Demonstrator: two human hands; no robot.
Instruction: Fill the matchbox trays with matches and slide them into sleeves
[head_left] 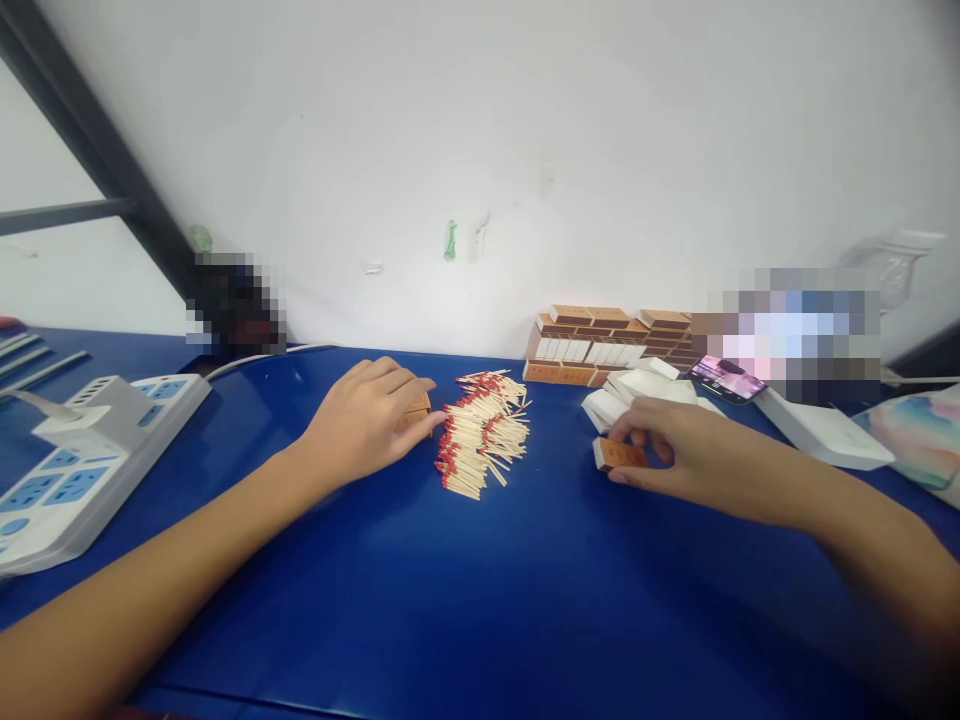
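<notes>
My left hand [375, 415] is curved around an orange-brown matchbox [420, 405], which shows between the thumb and fingers; the hand covers the rest of it. A heap of red-tipped matchsticks [484, 430] lies loose just to the right of that hand. On the right, my right hand [667, 450] has its thumb and fingers on another orange-brown matchbox [624, 455], whose white end faces left. Small white box trays [649, 385] are piled behind the right hand.
Against the wall stands a stack of matchboxes [577, 345]. A phone [727, 380] and a long white box [821, 430] are at the right. A white power strip [82, 470] with a plugged-in adapter occupies the left of the blue table [480, 600].
</notes>
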